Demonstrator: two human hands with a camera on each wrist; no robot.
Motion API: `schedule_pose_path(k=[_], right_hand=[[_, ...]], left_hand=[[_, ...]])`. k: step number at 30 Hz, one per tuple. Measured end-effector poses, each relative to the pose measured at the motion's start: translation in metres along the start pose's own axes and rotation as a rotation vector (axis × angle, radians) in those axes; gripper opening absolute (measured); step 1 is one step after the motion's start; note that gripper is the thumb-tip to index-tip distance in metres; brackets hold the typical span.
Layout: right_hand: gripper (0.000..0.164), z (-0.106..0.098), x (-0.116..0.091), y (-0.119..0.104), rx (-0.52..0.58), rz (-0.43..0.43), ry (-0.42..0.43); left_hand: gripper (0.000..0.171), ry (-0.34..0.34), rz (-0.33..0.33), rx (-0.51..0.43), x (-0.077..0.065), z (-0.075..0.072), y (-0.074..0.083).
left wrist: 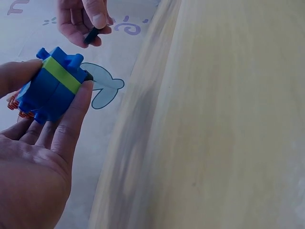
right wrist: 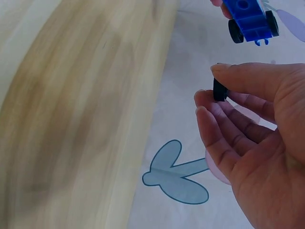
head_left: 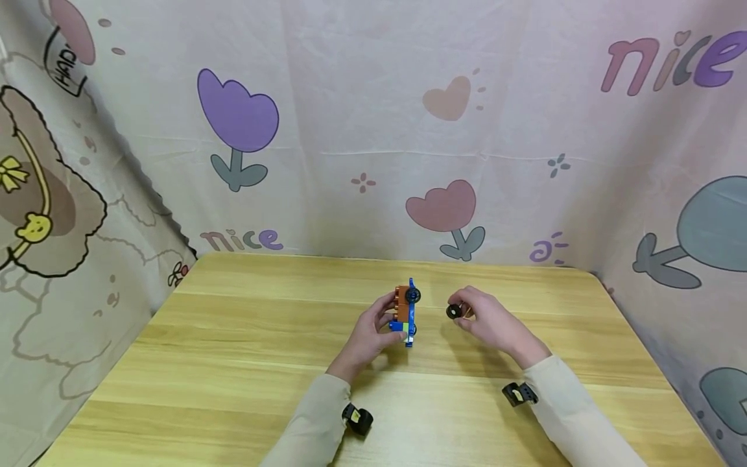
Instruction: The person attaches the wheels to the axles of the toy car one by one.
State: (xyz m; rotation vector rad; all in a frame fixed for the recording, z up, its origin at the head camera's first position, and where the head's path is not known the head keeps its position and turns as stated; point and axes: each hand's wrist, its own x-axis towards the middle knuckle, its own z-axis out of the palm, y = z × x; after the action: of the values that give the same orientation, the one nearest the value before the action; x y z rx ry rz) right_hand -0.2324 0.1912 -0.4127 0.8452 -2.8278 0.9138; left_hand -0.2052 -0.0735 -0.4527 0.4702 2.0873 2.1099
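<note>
My left hand [head_left: 366, 336] grips a toy car [head_left: 403, 308] built of blue, brown and green bricks, tipped on end above the table. Its blue underside faces right, with black wheels on it; in the right wrist view two wheels show at one end of the blue base [right wrist: 250, 21]. A lime green layer between blue bricks [left wrist: 50, 93] appears in the left wrist view, thumb and fingers on either side. To the right, apart from the car, my right hand [head_left: 493, 322] pinches a small black wheel [head_left: 454, 312] between thumb and fingertips, seen edge-on in the right wrist view [right wrist: 219, 89].
Both hands are above a light wooden table [head_left: 245, 363]. A printed cloth [head_left: 350, 117] with flowers and lettering hangs behind the table and along its sides. Each sleeve carries a black wrist camera, one on the left [head_left: 358, 419] and one on the right [head_left: 519, 394].
</note>
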Motion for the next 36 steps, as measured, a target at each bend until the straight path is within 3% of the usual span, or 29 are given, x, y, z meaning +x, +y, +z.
schedule_pose_path(k=[7, 14, 36], right_hand=[[0.029, -0.001, -0.007, -0.005, -0.005, 0.053, -0.002], [0.03, -0.002, -0.014, -0.012, 0.01, 0.042, -0.002], [0.03, 0.001, -0.025, -0.035, 0.002, -0.088, -0.004]], left_hand=[[0.077, -0.009, 0.002, 0.0, 0.0, 0.0, 0.0], [0.076, -0.008, 0.0, 0.0, 0.0, 0.0, -0.002], [0.075, -0.01, -0.027, -0.001, 0.001, 0.002, -0.002]])
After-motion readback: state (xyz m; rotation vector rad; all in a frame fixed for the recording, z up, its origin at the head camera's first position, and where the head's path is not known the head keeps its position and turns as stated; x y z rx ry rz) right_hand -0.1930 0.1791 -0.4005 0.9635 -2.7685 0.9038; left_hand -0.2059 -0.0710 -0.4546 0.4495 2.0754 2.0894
